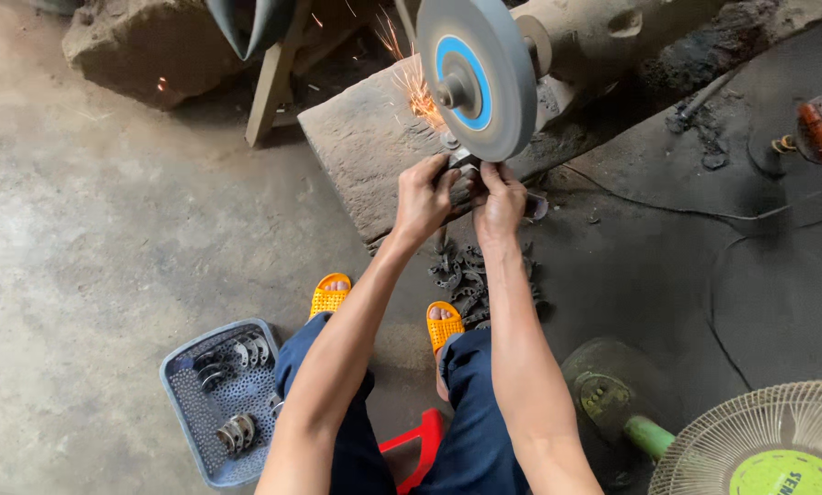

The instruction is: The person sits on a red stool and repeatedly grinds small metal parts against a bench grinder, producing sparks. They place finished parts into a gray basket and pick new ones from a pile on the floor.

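Observation:
My left hand (422, 197) and my right hand (500, 200) together grip a small metal part (463, 161) and press it against the lower rim of a grey grinding wheel (478, 73) with a blue centre. Orange sparks (411, 78) spray to the left of the wheel. The part is mostly hidden by my fingers. The wheel is mounted above a worn concrete block (360, 147).
A pile of dark curved metal pieces (470, 284) lies on the floor by my orange sandals (330, 293). A grey perforated basket (216, 403) at lower left holds several similar pieces. A green floor fan (759, 449) stands at lower right; a black cable (722, 275) crosses the floor.

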